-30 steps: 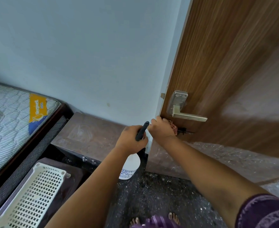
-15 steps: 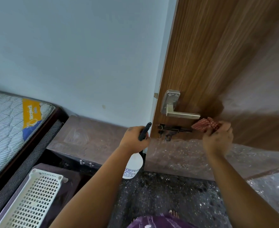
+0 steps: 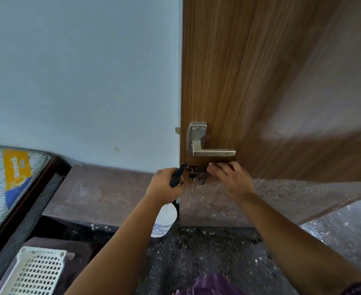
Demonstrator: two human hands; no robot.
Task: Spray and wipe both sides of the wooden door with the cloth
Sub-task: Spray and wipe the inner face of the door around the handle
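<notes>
The brown wooden door (image 3: 260,81) stands ajar on the right, with a metal lever handle (image 3: 209,152) and a dark sliding bolt (image 3: 196,169) under it. My right hand (image 3: 230,182) lies against the door just below the handle, its fingers reaching over the bolt. The red checked cloth is hidden beneath it. My left hand (image 3: 166,186) grips the black trigger head of a white spray bottle (image 3: 164,218), which hangs beside the door's edge. The lower part of the door looks dusty and speckled.
A pale blue wall fills the left. Below it a brown ledge (image 3: 107,192) meets a bed with a striped mattress (image 3: 5,177). A white perforated basket (image 3: 37,271) sits at the bottom left. The dark speckled floor (image 3: 207,252) lies under my arms.
My right hand swung right across the door with the cloth, then came back left to the bolt, covering the cloth. The left hand with the bottle stayed near the door's edge.
</notes>
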